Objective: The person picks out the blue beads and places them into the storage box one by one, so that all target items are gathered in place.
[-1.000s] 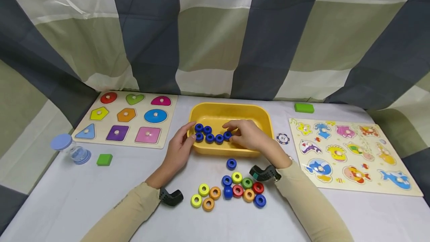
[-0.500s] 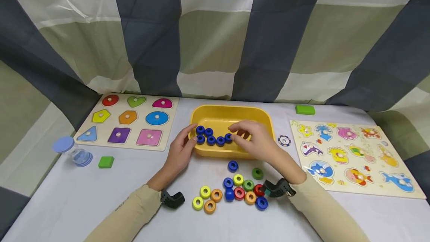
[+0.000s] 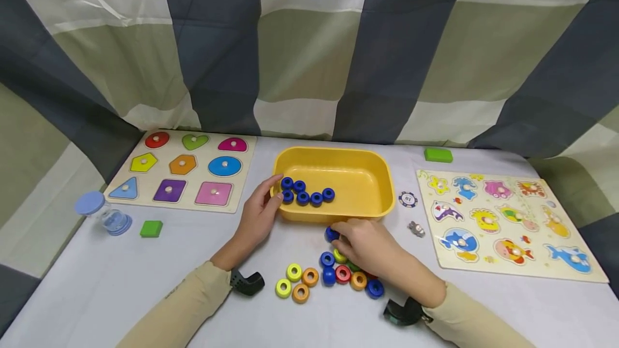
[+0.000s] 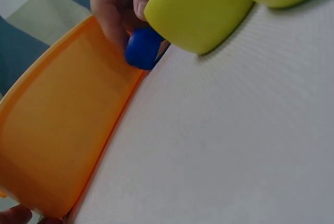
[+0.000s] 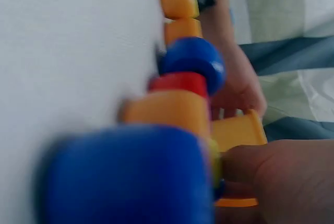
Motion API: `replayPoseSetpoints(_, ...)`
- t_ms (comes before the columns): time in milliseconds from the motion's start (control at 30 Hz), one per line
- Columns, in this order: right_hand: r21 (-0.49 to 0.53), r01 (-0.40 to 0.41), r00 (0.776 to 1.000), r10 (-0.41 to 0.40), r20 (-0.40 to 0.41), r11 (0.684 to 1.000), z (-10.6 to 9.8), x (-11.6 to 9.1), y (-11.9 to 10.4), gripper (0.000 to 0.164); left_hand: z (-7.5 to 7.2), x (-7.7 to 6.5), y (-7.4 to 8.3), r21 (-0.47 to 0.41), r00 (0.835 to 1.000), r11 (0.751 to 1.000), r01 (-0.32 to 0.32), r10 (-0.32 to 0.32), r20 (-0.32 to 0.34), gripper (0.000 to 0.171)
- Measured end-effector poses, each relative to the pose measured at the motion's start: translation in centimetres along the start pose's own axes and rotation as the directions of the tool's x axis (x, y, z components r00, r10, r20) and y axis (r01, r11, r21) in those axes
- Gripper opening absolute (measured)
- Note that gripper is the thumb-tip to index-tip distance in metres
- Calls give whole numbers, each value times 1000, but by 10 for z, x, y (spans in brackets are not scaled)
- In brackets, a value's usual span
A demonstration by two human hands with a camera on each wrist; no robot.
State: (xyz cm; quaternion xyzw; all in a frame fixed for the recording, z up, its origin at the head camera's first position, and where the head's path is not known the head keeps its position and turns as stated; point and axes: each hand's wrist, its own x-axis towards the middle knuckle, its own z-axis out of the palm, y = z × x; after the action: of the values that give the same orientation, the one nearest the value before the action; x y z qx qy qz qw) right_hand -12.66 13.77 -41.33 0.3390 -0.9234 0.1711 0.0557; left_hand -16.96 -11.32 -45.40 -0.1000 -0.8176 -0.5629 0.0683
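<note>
My left hand [image 3: 257, 216] holds the left end of a yellow tray [image 3: 382, 208], thumb and fingers at its rim. Several blue ring-shaped beads [image 3: 302, 198] lie inside the tray at the left and middle. In front of the tray, my right hand [image 3: 372, 246] pinches a blue bead [image 3: 331, 234]; the left wrist view also shows this blue bead [image 4: 142, 49] between finger and thumb. Below that hand lie loose beads, among them a red bead [image 3: 343, 274], an orange bead [image 3: 358, 281] and a blue bead [image 3: 374, 288]. The hand partly covers a yellow and a green bead.
A shape puzzle board [image 3: 179, 176] lies at left, a sea-animal puzzle board [image 3: 508, 224] at right. Green blocks [image 3: 151, 229], a sand timer [image 3: 103, 214], a poker chip [image 3: 408, 199] and a small grey figure [image 3: 416, 229] are around. Yellow and orange beads [image 3: 300, 293] sit front left.
My right hand has left the blue bead in the tray and come back over the rim to another blue bead on the table. The left hand stays at the tray.
</note>
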Motion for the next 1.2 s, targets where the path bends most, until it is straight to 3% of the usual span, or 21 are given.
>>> replayPoseSetpoints(267,50,-109,994,110,-27,993,13,5,-10,15,-3,0,0,5,1000,1000,3,-3,4,43)
replayPoseSetpoints(367,80,-65,994,72,-78,995,8,8,-16,11,0,0,-1,-2,1000,1000,8,-8,2,43)
replayPoseSetpoints(433,138,7,992,10,-128,990,-3,10,-18,9,2,-1,-1,-8,1000,1000,13,-13,1,43)
replayPoseSetpoints(500,210,84,982,-45,-183,974,-16,15,-18,8,3,-1,-1,-7,1000,1000,13,-13,0,43)
replayPoseSetpoints(567,279,106,977,-47,-207,954,-28,25,-13,8,2,-2,-1,-4,1000,1000,7,-7,2,43)
replayPoseSetpoints(667,309,-13,978,76,-195,951,-33,45,8,10,1,-2,-1,1,1000,1000,0,0,-8,43)
replayPoseSetpoints(767,270,-203,967,236,-95,941,-26,64,32,12,1,-4,-2,3,1000,1000,13,-13,-15,42)
replayPoseSetpoints(833,234,-274,957,288,-30,933,-18,70,44,15,1,-5,-3,-3,1000,1000,25,-25,-17,42)
replayPoseSetpoints(933,213,-309,949,317,-4,927,-12,72,51,18,2,-5,-3,-7,1000,1000,20,-20,-3,42)
replayPoseSetpoints(1100,197,-316,943,330,-42,928,-11,72,52,17,2,-2,0,1,1000,1000,-2,2,-3,42)
replayPoseSetpoints(1200,176,-320,946,325,4,931,-11,74,52,19,0,-1,0,3,1000,1000,4,-4,-5,42)
